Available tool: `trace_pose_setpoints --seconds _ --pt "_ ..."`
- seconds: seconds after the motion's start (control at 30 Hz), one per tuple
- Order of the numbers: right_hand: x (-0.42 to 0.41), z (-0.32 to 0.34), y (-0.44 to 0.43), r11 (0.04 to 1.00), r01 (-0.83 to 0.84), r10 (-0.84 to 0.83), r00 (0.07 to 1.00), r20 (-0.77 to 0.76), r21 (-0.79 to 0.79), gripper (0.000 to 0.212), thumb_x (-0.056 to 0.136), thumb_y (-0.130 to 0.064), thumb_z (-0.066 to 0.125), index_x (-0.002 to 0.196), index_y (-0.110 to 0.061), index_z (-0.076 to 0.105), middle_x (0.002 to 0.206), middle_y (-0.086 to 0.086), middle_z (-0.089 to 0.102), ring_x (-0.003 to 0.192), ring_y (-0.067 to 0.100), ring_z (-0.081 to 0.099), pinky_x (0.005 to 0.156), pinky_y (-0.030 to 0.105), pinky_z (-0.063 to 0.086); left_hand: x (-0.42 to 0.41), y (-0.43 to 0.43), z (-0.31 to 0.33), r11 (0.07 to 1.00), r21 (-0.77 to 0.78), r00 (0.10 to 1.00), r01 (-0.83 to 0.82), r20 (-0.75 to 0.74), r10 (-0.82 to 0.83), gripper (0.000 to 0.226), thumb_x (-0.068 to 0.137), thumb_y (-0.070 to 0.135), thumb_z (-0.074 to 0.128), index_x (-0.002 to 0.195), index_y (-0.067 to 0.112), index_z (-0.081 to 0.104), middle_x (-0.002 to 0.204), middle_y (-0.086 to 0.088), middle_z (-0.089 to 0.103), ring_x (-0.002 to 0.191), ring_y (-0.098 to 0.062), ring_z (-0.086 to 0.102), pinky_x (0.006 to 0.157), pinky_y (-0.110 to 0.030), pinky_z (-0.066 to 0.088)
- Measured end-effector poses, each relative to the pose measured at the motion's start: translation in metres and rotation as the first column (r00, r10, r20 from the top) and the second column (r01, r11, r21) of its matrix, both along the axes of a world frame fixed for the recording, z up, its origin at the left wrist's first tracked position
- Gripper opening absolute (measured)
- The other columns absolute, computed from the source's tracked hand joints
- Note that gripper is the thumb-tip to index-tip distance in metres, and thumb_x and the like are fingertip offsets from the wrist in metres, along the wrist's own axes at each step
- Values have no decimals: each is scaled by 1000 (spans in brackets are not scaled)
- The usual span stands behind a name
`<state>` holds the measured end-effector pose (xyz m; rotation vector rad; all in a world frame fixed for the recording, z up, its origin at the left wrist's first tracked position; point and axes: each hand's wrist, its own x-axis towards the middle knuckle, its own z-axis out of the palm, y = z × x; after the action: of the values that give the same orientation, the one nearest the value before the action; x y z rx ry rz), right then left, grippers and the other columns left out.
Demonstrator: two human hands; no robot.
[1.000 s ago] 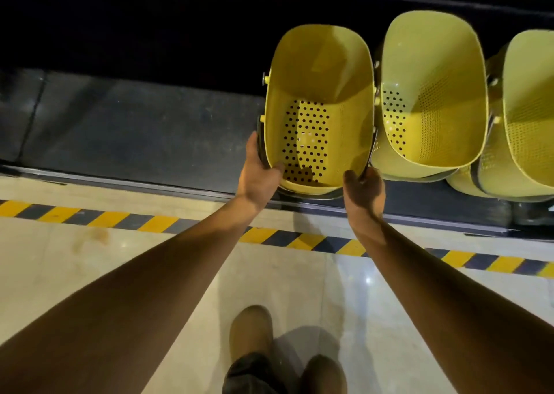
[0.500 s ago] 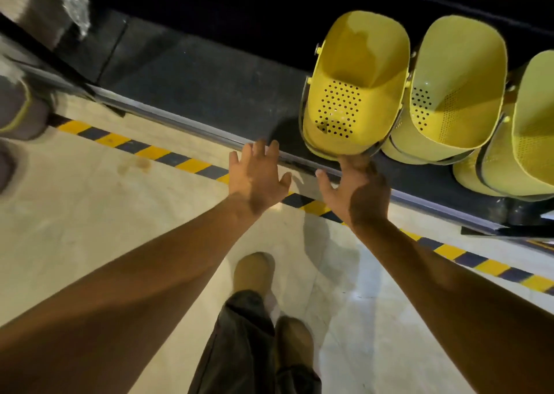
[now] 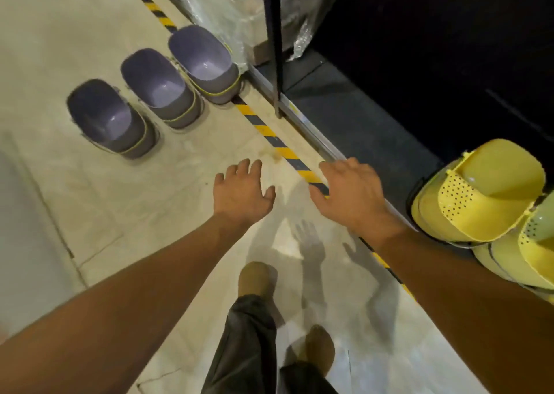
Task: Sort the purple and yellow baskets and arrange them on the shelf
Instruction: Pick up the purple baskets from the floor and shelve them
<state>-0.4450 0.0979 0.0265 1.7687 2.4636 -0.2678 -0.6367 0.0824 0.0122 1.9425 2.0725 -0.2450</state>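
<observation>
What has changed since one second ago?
The left grip and right grip let go of the leftmost yellow basket and drew back, open. The view turned left, so the purple baskets on the floor now show. The yellow basket stayed on the shelf.

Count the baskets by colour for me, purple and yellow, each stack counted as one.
purple baskets, on the floor: 3
yellow baskets, on the shelf, one cut off by the frame edge: 2
Total: 5
</observation>
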Motion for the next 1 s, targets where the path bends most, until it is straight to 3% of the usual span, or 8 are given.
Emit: trace_pose_setpoints --seconds 0.17,0.33,0.67,0.8,1.0 --pt "-127 40 45 973 -231 230 971 -60 -6 50 91 -51 40 126 -17 49 115 6 60 111 29 52 85 39 39 -123 17 46 960 71 963 -269 0 270 62 91 47 45 144 16 34 146 -6 41 131 -30 41 103 -42 34" --pt "-262 56 92 923 -385 385 920 -71 7 53 92 -48 41 133 -14 45 119 10 58 115 33 48 89 42 38 -248 41 64 901 102 906 -421 -5 424 62 89 47 48 143 18 35 145 -9 42 130 -33 42 104 -46 34" --pt "-506 33 171 904 -414 406 910 -85 -108 43 92 -46 42 120 -14 50 115 10 60 109 31 53 84 38 41 -466 90 36 907 1 905 -422 -54 421 64 90 50 45 145 20 32 152 -7 35 135 -31 39 107 -47 33" --pt "-556 21 195 892 -421 419 907 -50 -163 42 93 -45 42 120 -14 51 113 11 61 106 31 54 82 36 42 -520 113 25 902 -33 903 -430 -39 428 65 92 50 43 147 21 27 153 -8 33 135 -32 39 106 -46 34" --pt "-595 -12 236 898 -363 367 930 -32 -247 53 93 -45 43 136 -15 43 128 13 56 118 31 50 96 38 40 -562 160 0 878 -169 893 -448 -25 450 69 93 53 41 151 22 18 157 -6 24 140 -31 31 112 -49 27"
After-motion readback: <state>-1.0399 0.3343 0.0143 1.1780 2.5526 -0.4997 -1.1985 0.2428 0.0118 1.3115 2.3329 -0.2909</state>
